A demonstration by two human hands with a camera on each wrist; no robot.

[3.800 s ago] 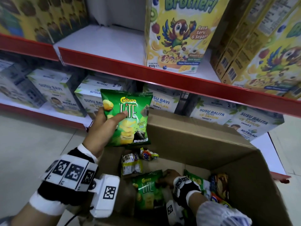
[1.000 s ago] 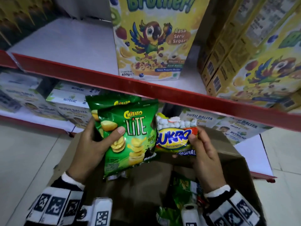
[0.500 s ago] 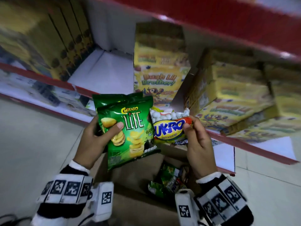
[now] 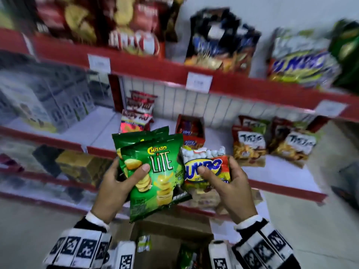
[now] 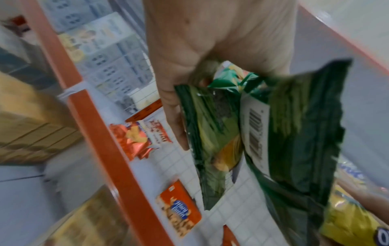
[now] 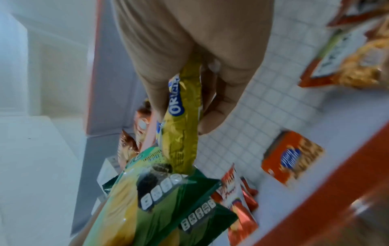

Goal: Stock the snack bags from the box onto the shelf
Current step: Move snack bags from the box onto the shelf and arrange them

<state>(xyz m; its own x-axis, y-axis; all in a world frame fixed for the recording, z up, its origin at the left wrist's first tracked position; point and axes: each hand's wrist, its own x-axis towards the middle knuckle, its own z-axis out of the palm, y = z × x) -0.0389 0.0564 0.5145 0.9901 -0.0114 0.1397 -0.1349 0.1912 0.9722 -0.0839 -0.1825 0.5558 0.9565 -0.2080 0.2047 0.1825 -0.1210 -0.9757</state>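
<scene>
My left hand (image 4: 124, 177) grips two green Chitato Lite chip bags (image 4: 155, 175), one stacked behind the other, thumb across the front; from the left wrist view I see the backs of the green bags (image 5: 294, 133). My right hand (image 4: 223, 177) holds a yellow and red Sukro nut bag (image 4: 206, 166), which appears edge-on as the yellow bag (image 6: 183, 119) in the right wrist view. Both hands are raised side by side in front of the white middle shelf (image 4: 281, 171). The cardboard box (image 4: 171, 230) sits below them with a few bags inside.
Red snack bags (image 4: 136, 121), a red box of packets (image 4: 191, 131) and Tic Tac bags (image 4: 248, 142) stand on the white shelf. The upper red-edged shelf (image 4: 213, 82) carries large chip bags. Grey cartons (image 4: 48, 105) fill the left section.
The view has swung up from the cereal shelf to the snack shelves. Both hands rose with their bags, and my right thumb now lies across the front of the Sukro bag.
</scene>
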